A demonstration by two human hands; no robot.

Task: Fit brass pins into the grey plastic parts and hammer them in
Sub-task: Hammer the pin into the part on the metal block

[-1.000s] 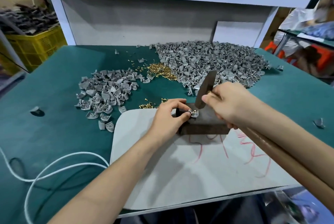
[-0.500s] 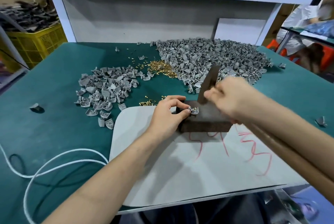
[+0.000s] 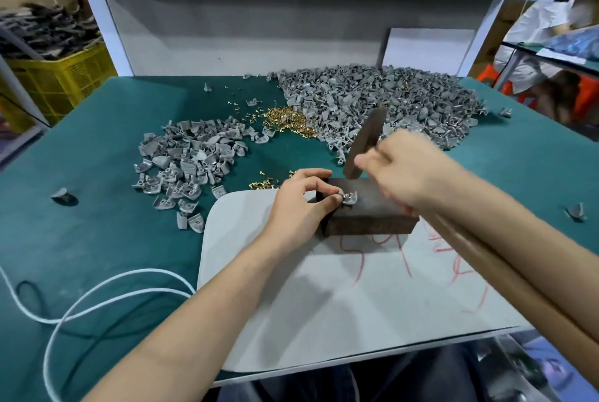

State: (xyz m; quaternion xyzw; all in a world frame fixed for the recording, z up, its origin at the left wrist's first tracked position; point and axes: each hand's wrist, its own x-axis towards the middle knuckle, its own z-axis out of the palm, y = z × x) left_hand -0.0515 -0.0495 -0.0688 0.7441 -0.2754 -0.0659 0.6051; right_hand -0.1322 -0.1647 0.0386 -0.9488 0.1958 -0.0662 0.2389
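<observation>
Two hands over a dark block [image 3: 369, 218]. Left hand [image 3: 301, 203]: thumb and forefinger pinch one grey plastic part [image 3: 350, 198] and hold it down on the block's top face, near its left end. A glint of brass shows in the part at the fingertips; too small to tell how deep the pin sits. Right hand [image 3: 411, 174]: blurred, fingers curled round the wooden handle [image 3: 486, 259] of a hammer. The handle runs back under the right forearm. Hammer head [image 3: 364, 145] is tilted and raised, clear of the part, above and just right of it.

The block sits on the far edge of a white board [image 3: 324, 320] with red scrawl [image 3: 356, 259] on it. The board lies on a green desk [image 3: 97, 239].

Beyond the block:
- large heap of grey parts [image 3: 405, 100], far right of centre
- smaller heap of grey parts [image 3: 191, 165] to the left
- brass pins [image 3: 288, 121] in a loose pile between the two heaps
- a few more pins [image 3: 262, 182] scattered just beside the left hand

Single stray grey parts lie near the left [image 3: 63, 194] and right [image 3: 575, 212] desk edges. A white cable [image 3: 97, 291] loops over the near-left desk. A yellow crate [image 3: 61, 77] stands off the desk, far left.
</observation>
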